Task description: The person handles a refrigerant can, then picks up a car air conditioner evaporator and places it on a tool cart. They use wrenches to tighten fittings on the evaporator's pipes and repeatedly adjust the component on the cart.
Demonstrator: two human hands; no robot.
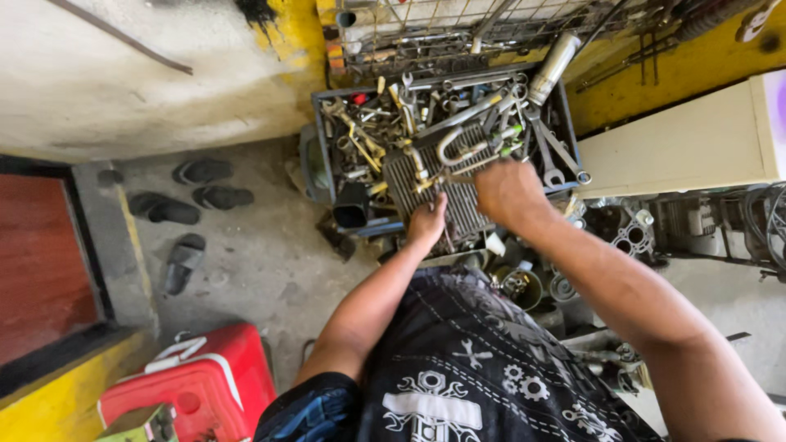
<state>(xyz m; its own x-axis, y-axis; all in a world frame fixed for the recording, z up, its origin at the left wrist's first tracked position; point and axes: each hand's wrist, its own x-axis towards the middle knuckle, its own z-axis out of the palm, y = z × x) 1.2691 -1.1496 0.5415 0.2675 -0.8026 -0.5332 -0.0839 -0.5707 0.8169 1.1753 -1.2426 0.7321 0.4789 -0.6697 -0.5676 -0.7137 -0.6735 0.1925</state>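
Observation:
A finned metal radiator-like block (458,196) with bent metal tubes lies in front of a dark crate (321,139) full of wrenches and loose metal tools. My left hand (427,223) grips the block's near edge. My right hand (509,192) rests on its right side, fingers curled over the tube end; what the fingers clasp is hidden. A chrome cylinder (553,65) leans at the crate's far right corner.
Several dark sandals (201,196) lie on the concrete floor at left. A red plastic cooler (201,385) sits near left. A beige cabinet (679,139) stands at right, with engine parts (630,233) and metal cans below. A wire rack (458,33) stands behind the crate.

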